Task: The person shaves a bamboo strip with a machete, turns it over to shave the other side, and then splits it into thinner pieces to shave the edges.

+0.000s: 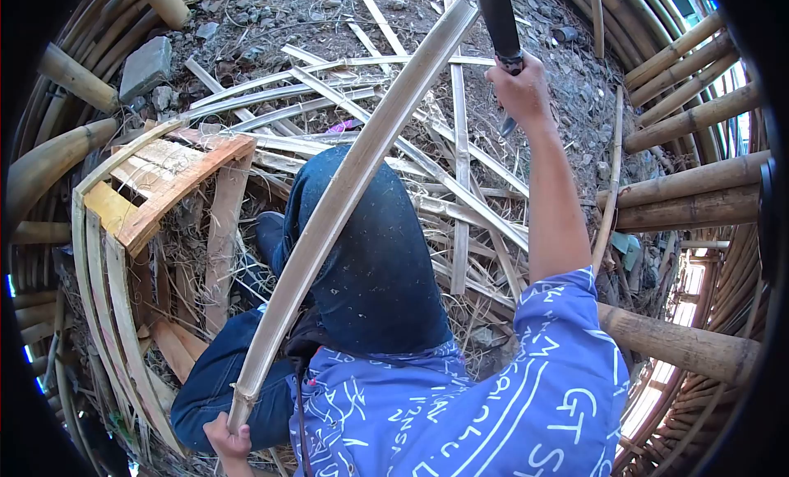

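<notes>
A long split bamboo strip (349, 185) runs diagonally across the view, over the person's bent knee. Its lower end is held in my left hand (228, 437), fingers wrapped round it. At the upper right, my right hand (519, 87) grips the handle of a large knife (496, 21). The dark blade points up and away, beside the strip's upper end. The butt of the handle shows below my right hand.
Many bamboo strips (460, 173) and shavings litter the ground ahead. A wooden stool (193, 185) stands at the left, strips leaning against it. A grey block (146, 69) lies upper left. Bamboo poles (682, 341) line both sides.
</notes>
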`<state>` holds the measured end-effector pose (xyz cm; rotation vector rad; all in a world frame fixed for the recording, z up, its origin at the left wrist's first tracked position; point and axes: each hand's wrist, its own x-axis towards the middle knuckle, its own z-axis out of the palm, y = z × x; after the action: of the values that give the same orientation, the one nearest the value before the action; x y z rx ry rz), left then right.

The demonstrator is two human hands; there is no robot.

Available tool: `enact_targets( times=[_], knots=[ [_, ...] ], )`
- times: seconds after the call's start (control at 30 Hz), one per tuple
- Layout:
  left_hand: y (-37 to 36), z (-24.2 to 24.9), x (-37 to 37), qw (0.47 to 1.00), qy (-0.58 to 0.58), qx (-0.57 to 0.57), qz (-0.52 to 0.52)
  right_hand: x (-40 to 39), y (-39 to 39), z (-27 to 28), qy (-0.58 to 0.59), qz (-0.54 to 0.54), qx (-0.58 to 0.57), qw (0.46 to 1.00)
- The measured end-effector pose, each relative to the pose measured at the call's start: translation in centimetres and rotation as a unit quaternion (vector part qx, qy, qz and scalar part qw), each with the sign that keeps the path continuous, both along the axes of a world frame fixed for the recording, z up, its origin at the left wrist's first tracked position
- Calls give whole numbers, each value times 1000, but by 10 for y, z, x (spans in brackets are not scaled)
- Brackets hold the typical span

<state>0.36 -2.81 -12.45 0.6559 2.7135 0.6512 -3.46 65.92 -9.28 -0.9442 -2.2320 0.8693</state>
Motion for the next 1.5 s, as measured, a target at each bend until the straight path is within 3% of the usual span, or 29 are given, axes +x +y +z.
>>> enact_targets(
  times=[0.37, 0.67, 0.77, 0.83, 0.87, 0.93, 1.03, 1.07, 1.17, 1.23, 1.37, 1.43, 1.5],
  knots=[
    [-3, 0, -1, 1000, -18, -3, 7, 4, 7, -15, 13, 60, -49, 997],
    [-5, -1, 0, 1000, -20, -7, 15, 15, -2, -2, -44, 140, -83, 986],
    [-5, -1, 0, 1000, -16, -8, 14, 19, -12, 8, -85, 146, -77, 983],
    [-5, -2, -1, 1000, -18, -7, 11, 20, -9, 10, -92, 154, 39, 983],
    [-4, -1, -1, 1000, -13, -6, 10, 20, -12, 10, -93, 153, 39, 983],
    [-2, -1, 0, 1000, -5, -5, 12, 14, -28, 10, -108, 124, -83, 983],
    [1, 1, -2, 1000, -6, 9, 20, 16, -51, 8, -96, 180, 57, 977],
    [0, 1, -2, 1000, -7, 9, 11, 15, -50, 8, -94, 180, 56, 978],
    [8, 5, -4, 1000, -2, 16, 2, 12, -51, 6, -80, 180, 42, 979],
    [12, 7, -4, 1000, 7, 28, 3, 5, -65, 3, -97, 132, -119, 979],
    [13, 7, -7, 1000, 9, 25, 1, 8, -99, 4, -120, 212, 70, 967],
    [10, 6, -7, 1000, 13, 19, 0, 1, -98, 16, -164, 177, 64, 968],
    [8, 5, -7, 1000, 17, 17, -9, -5, -99, 13, -126, 132, 17, 983]
  ],
)
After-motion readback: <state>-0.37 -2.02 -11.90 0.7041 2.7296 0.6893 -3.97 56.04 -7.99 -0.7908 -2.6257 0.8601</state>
